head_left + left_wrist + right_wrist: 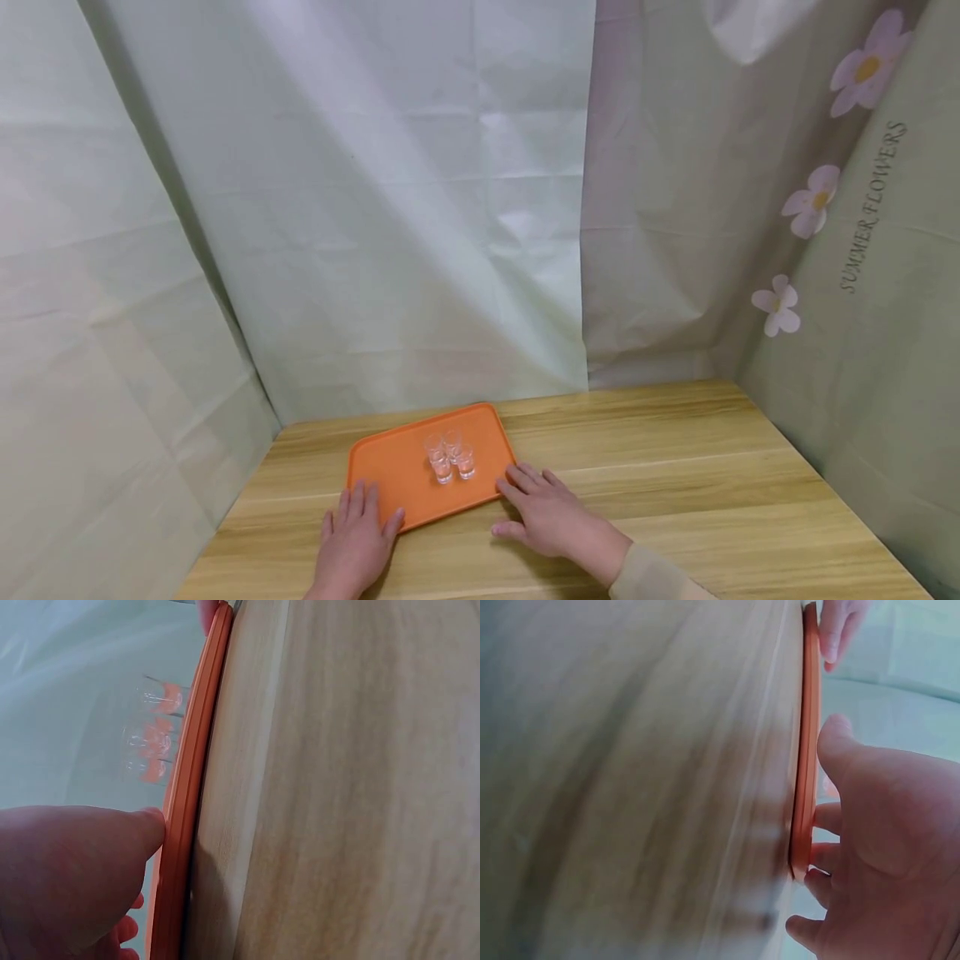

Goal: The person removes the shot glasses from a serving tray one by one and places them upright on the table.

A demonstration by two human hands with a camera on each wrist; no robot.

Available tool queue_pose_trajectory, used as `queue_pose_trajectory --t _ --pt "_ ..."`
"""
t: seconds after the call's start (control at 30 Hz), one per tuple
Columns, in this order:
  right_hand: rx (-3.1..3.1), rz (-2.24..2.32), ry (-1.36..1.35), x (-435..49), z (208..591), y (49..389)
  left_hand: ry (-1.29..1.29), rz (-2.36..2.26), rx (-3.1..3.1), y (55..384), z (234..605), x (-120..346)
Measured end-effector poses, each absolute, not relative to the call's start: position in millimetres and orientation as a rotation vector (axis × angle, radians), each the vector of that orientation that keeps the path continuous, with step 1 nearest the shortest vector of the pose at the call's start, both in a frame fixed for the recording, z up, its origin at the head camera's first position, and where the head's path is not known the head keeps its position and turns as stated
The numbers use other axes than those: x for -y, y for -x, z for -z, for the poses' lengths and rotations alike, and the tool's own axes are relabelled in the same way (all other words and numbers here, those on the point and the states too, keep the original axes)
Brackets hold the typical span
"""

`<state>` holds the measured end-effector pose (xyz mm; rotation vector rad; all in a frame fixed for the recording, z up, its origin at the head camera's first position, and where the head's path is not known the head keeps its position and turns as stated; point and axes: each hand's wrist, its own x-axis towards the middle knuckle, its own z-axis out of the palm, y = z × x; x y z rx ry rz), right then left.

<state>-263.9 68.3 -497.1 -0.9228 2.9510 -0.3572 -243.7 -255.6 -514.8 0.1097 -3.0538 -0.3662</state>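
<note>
An orange tray point(397, 475) lies at an angle on the wooden table. Several small clear glasses point(443, 473) stand clustered on its right half. At the front left corner rests my left hand point(351, 546), fingers spread over the tray and thumb at its front rim. My right hand point(547, 517) is at the front right corner, its fingertips touching the rim with the thumb held apart. The left wrist view shows the left thumb point(146, 829) against the tray's edge. In the right wrist view, the right fingers point(825, 856) reach over the rim, relaxed.
Bare wood of the table point(690, 467) extends right of the tray. Pale green curtains point(420, 208) hang behind and on both sides, close to the table's edges. Printed flowers point(810, 200) and lettering mark the right curtain.
</note>
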Motion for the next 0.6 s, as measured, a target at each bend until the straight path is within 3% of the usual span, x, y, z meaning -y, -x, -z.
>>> queue_pose_trajectory --t 0.6 --pt "-2.953 0.336 1.016 -70.0 497.9 264.1 -0.096 0.458 3.024 243.2 517.6 257.3"
